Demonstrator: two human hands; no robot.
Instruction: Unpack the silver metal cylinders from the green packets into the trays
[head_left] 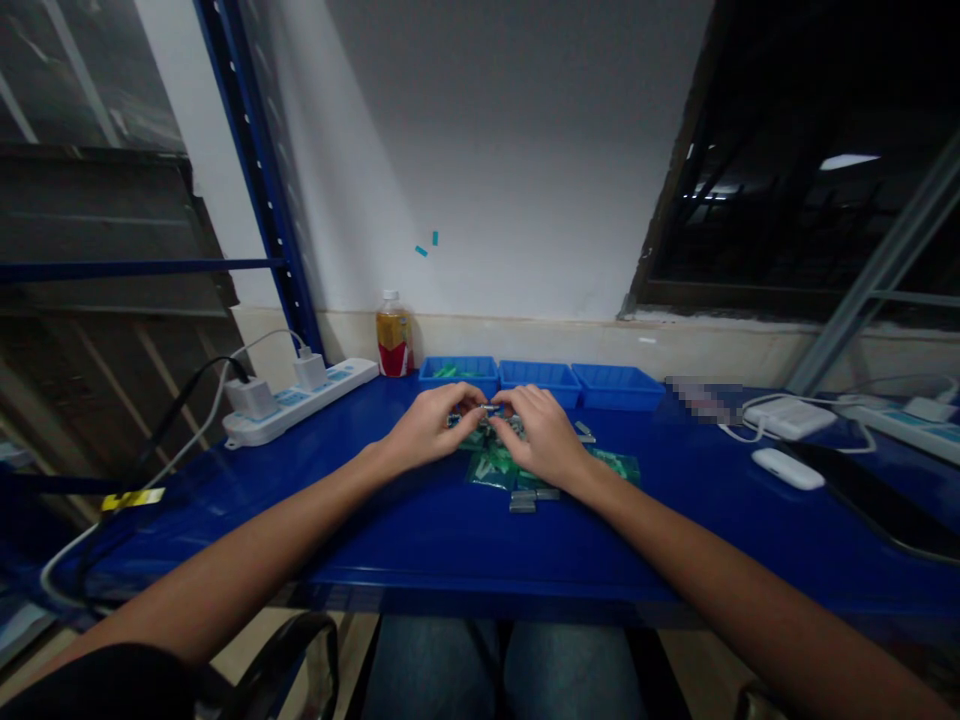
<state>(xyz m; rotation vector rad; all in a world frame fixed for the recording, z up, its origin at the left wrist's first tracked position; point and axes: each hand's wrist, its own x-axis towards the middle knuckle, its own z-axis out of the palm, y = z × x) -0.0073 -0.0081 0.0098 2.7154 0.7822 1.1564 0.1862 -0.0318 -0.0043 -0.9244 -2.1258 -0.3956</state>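
My left hand (439, 425) and my right hand (546, 435) meet above the middle of the blue table, fingers closed in a pinch. Between their fingertips is a small silvery metal part (489, 408), too small to name more exactly. Just below the hands lie clear green plastic bags (491, 468) with small pale pieces in them. More small metal pieces are partly hidden behind the fingers. Grey metal blocks (523, 502) lie in front of the bags, and a few more small blocks (584, 432) sit right of my right hand.
Three blue bins stand along the wall: a left bin (459, 387) with green pieces, a middle bin (540, 392) and a right bin (616, 402). A drink bottle (394, 340) and a power strip (304, 405) are at left. A white case (787, 468) and a dark phone (874, 500) lie at right.
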